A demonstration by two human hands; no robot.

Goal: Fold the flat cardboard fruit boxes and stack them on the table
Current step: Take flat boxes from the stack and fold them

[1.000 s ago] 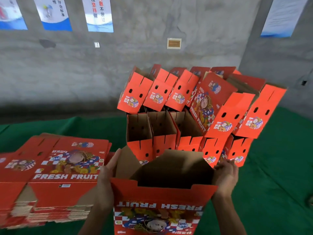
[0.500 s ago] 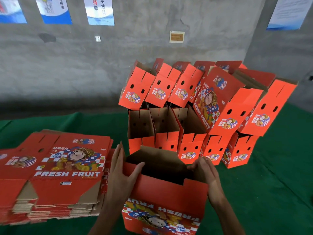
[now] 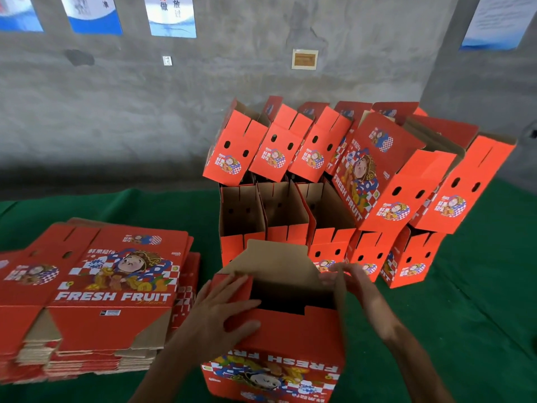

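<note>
Flap-folding is the step in hand: at six o'clock the half-formed box [image 3: 279, 338] stands open-ended, left hand [image 3: 220, 312] spread flat on its near flap, right hand [image 3: 353, 282] pinching the three-o'clock side flap. Next, I judge, the remaining flaps need tucking before it joins the folded boxes [image 3: 334, 181] at twelve.

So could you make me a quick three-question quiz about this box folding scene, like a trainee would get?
1. True or false: the flat stack lies on the person's left side.
2. What covers the table? A) green cloth B) bare wood C) white plastic
3. Fill in: the left hand presses a red ____ of the box inward.

Key
1. True.
2. A.
3. Flap. The right hand works the opposite flap, blurred by motion; the folded boxes stand piled behind.
</note>
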